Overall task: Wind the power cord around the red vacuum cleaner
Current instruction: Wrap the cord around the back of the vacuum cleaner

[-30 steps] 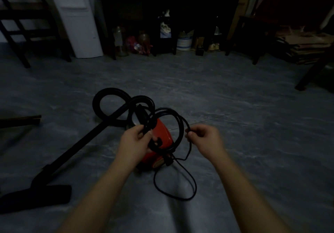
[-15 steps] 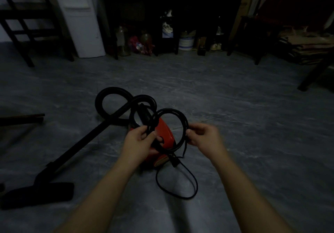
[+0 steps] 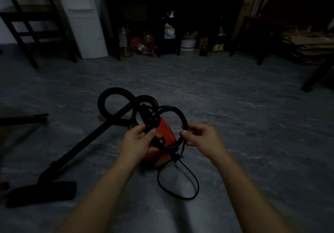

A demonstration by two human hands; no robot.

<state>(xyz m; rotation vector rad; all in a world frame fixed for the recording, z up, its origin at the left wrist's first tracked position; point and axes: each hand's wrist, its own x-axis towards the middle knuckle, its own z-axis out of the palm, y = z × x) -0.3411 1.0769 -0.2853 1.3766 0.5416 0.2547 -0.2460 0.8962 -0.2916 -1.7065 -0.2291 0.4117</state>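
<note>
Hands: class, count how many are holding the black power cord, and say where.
2. The left hand grips the gathered coils of the power cord over the red vacuum cleaner; the right hand pinches the coils' right edge.

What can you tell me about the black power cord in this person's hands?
The power cord is thin, black and looks rubber-coated. Most of it is gathered into several round loops held over the red vacuum cleaner. The left hand grips one side of the bundle; the right hand pinches the opposite side. A slack loop trails onto the grey floor nearer the person, and the cord seems to enter the vacuum's near end.
</note>
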